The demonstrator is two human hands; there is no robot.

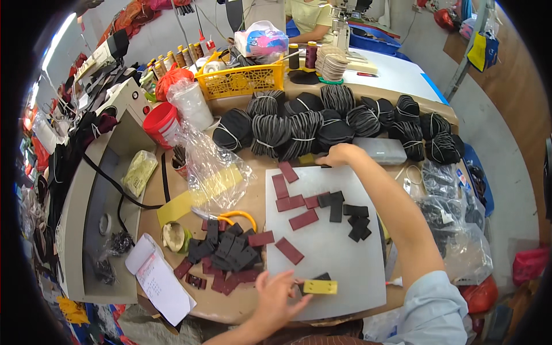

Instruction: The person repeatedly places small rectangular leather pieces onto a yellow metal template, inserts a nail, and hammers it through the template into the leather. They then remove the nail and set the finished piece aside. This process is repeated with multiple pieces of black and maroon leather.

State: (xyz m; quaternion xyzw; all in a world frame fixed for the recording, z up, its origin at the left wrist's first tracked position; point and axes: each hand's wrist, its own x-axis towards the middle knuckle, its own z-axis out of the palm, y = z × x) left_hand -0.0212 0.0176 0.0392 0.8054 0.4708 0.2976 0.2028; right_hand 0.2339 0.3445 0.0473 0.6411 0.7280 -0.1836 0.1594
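At the near edge of the pale grey board (345,253), my left hand (277,296) pinches the left end of a small yellow plate with holes (320,287). A black rectangular piece (323,277) shows partly from beneath that plate. My right hand (343,155) reaches across to the board's far edge, its fingers bent down around something dark that is mostly hidden. Several maroon rectangular pieces (303,219) and black rectangular pieces (355,210) lie scattered on the board. Left of it is a heap of black pieces (233,250) mixed with maroon ones.
Tied bundles of dark pieces (271,135) line the back, near a clear plastic box (380,150). Orange-handled scissors (241,217), a notepad (161,282), a red bucket (164,125) and a yellow basket (241,81) stand leftward. A person (310,20) sits beyond the table.
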